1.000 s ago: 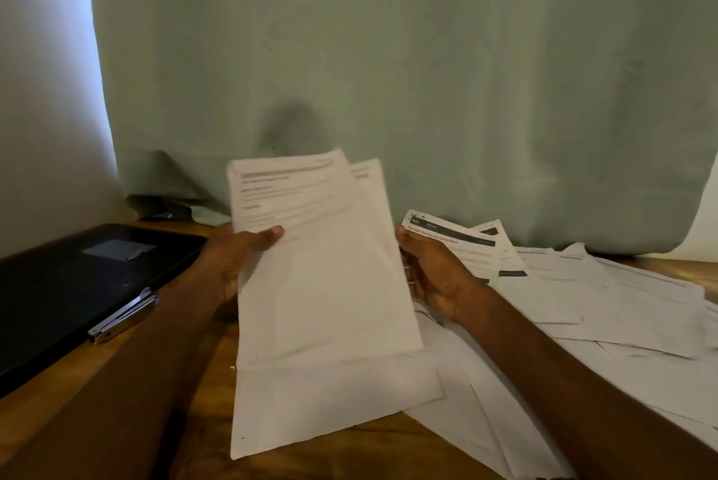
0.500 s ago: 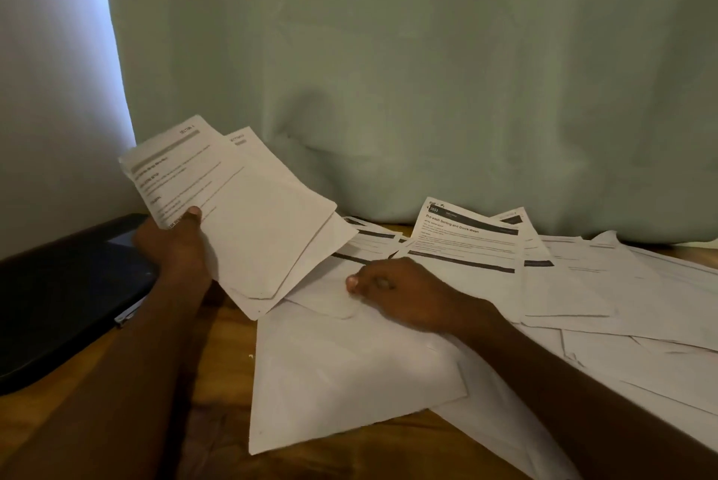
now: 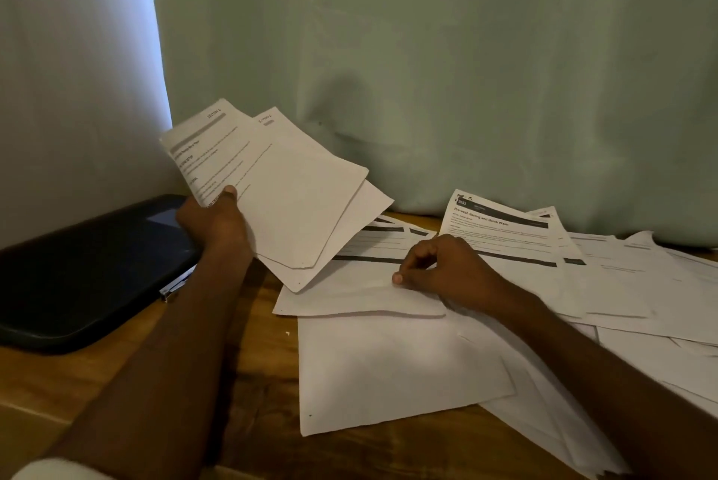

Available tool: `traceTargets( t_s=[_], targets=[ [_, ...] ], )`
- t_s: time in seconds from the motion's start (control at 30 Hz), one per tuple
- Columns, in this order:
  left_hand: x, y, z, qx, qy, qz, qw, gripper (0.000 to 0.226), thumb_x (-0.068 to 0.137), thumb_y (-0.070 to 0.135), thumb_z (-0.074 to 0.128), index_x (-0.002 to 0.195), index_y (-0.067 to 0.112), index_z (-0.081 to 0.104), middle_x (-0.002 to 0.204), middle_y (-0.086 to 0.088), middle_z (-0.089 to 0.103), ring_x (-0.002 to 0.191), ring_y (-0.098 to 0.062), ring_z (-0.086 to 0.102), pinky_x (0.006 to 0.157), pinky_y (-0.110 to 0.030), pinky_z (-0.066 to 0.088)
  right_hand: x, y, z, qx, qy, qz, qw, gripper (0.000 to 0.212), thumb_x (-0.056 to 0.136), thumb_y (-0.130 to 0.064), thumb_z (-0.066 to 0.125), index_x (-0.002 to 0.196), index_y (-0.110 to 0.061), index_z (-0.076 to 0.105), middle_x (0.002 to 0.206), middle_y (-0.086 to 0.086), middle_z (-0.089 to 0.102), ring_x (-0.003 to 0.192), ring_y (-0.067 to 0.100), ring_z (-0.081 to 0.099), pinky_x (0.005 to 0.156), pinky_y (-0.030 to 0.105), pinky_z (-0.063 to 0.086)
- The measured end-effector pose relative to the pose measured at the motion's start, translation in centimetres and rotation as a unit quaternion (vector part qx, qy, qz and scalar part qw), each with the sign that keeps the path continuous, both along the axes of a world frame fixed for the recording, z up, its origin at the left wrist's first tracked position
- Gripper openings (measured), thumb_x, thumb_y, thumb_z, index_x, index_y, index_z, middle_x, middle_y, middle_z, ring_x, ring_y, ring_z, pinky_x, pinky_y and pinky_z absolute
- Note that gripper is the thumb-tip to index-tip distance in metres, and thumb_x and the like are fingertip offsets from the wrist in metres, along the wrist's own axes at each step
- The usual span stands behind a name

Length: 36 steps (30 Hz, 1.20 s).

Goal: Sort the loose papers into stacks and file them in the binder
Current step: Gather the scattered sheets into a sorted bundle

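Observation:
My left hand (image 3: 215,221) grips two printed sheets (image 3: 287,192) by their left edge and holds them tilted above the table. My right hand (image 3: 447,266) rests on the paper spread, its thumb and fingers pinching the edge of a sheet with a dark bar (image 3: 361,285). Loose white papers (image 3: 621,285) lie scattered over the right half of the wooden table (image 3: 252,382). A blank sheet (image 3: 388,371) lies nearest me. The black binder (image 3: 85,270) lies closed at the left, with a metal clip (image 3: 176,285) showing at its edge.
A pale green curtain (image 3: 427,71) hangs right behind the table, and a white wall (image 3: 74,91) stands at the left. A sheet headed "Pre-wash Sorting and Quick Wash" (image 3: 505,231) lies behind my right hand. Bare wood shows between the binder and the papers.
My left hand carried the two sheets up and to the left. My right hand let go of them, dropped onto the spread and now pinches a sheet there.

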State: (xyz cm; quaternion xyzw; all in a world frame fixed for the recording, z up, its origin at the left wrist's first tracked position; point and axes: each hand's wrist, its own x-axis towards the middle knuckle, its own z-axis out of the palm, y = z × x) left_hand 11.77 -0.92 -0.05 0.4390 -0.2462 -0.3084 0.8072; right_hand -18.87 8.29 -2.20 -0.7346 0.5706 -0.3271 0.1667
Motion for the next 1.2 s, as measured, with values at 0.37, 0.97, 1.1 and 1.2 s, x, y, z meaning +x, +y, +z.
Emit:
traceTargets(
  t_s=[0.37, 0.97, 1.1, 1.2],
  targets=[
    [-0.8, -0.2, -0.1, -0.006, -0.004, -0.043, 0.999, 0.037, 0.091, 0.011, 0.075, 0.127, 0.01, 0.065, 0.117, -0.001, 0.07, 0.106, -0.015, 0.068, 0.092, -0.03, 0.058, 3.0, 0.3, -1.3, 0.029, 0.213, -0.124, 0.969, 0.078, 0.085, -0.078, 0.056, 0.145, -0.028, 0.049, 0.139, 0.007, 0.059, 0.126, 0.029, 0.053, 0.1, 0.041, 0.048],
    [-1.9, 0.4, 0.2, -0.064, 0.052, -0.082, 0.993, 0.043, 0.092, 0.004, 0.072, 0.133, 0.007, 0.061, 0.122, -0.004, 0.07, 0.109, -0.013, 0.069, 0.095, -0.026, 0.057, 2.0, 2.5, 0.9, 0.094, 0.316, -0.225, 0.917, 0.071, 0.083, -0.09, 0.033, 0.096, -0.024, 0.054, 0.13, 0.01, 0.061, 0.127, 0.035, 0.05, 0.108, 0.056, 0.031],
    [-1.9, 0.3, 0.2, -0.066, 0.055, -0.086, 0.993, 0.043, 0.093, 0.004, 0.071, 0.135, 0.007, 0.059, 0.122, -0.003, 0.069, 0.106, -0.012, 0.068, 0.079, -0.017, 0.058, 2.5, 2.2, 0.5, 0.19, 0.3, -0.172, 0.919, 0.113, 0.068, -0.103, 0.024, 0.146, -0.024, 0.047, 0.168, 0.007, 0.019, 0.154, 0.037, 0.014, 0.117, 0.068, 0.009],
    [-1.5, 0.0, 0.2, -0.062, 0.054, -0.08, 0.993, 0.043, 0.092, 0.006, 0.073, 0.133, 0.008, 0.061, 0.12, -0.001, 0.069, 0.106, -0.011, 0.068, 0.087, -0.022, 0.059, 2.1, 1.8, 0.5, 0.153, 0.313, -0.124, 0.929, 0.111, 0.067, -0.103, 0.03, 0.153, -0.033, 0.038, 0.169, 0.0, 0.011, 0.156, 0.03, 0.004, 0.118, 0.068, 0.009]
  ],
)
